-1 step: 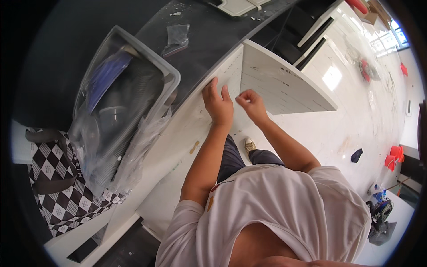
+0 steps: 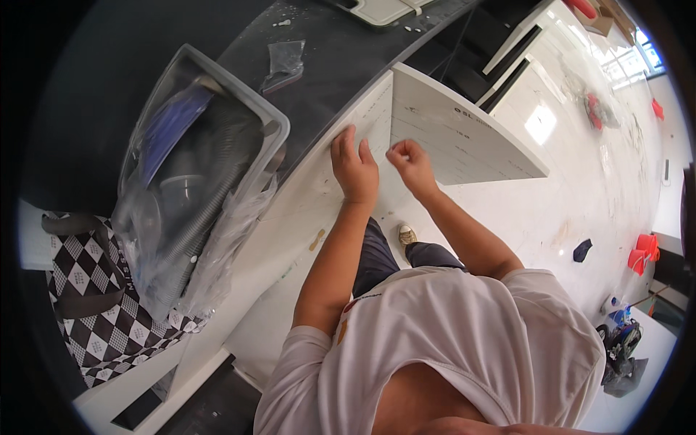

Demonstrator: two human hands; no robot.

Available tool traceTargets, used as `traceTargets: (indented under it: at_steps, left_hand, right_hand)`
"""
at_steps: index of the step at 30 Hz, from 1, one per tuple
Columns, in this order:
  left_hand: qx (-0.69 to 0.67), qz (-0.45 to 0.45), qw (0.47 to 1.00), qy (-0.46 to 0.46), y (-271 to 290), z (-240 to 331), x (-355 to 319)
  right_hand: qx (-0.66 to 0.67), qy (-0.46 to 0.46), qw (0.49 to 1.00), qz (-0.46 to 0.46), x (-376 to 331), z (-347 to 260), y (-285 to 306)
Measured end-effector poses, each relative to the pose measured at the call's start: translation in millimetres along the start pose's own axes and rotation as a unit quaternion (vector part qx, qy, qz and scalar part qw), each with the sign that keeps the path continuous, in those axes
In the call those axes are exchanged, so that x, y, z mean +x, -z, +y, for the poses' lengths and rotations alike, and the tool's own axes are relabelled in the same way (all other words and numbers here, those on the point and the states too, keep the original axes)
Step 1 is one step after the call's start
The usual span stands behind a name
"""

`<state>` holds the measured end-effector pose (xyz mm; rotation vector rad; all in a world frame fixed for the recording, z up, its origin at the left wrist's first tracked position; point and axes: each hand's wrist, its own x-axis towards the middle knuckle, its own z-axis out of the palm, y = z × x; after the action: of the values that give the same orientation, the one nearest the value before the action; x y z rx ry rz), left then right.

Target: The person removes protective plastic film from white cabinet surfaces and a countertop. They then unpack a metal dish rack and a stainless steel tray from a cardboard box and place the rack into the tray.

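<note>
My left hand (image 2: 355, 168) lies with its fingers stretched out along the white cabinet panel (image 2: 371, 116), just below the dark countertop's edge. A hand's width to its right, my right hand (image 2: 412, 167) is closed, the fingers curled in toward the thumb. Whatever it may hold is hidden in the fingers. Behind the right hand, a white cabinet door (image 2: 464, 130) stands swung out, with printed marks on its face.
On the dark countertop (image 2: 341, 54) sit a grey plastic bin (image 2: 279, 119) with a ribbed hose (image 2: 225, 170), a small clear bag (image 2: 284, 61) and a pale cutting board (image 2: 380, 11). A checkered bag (image 2: 90, 290) is at left. Red containers (image 2: 641, 254) stand on the floor at right.
</note>
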<state>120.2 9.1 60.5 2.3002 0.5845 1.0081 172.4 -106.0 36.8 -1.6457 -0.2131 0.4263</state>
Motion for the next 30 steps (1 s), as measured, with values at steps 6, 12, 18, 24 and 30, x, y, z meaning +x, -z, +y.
traceTargets:
  at_steps: [6,12,18,24,30]
  left_hand:
    - [-0.111,-0.033,0.993,0.025,-5,-16,-2]
    - [-0.142,-0.112,0.975,0.126,-15,4,-25]
    - [-0.08,-0.043,0.996,0.003,8,12,-22]
    - [-0.014,-0.062,0.998,-0.024,-4,10,5]
    - [-0.039,-0.045,0.997,-0.042,-16,2,8]
  right_hand:
    - [-0.068,0.218,0.969,0.089,40,-53,-45]
    - [-0.04,0.107,0.993,0.012,48,-58,-53]
    - [-0.033,0.076,0.997,0.006,48,-46,-38]
    - [0.072,-0.06,0.994,-0.063,36,-61,-31]
    - [0.036,0.085,0.994,-0.053,50,-34,-9]
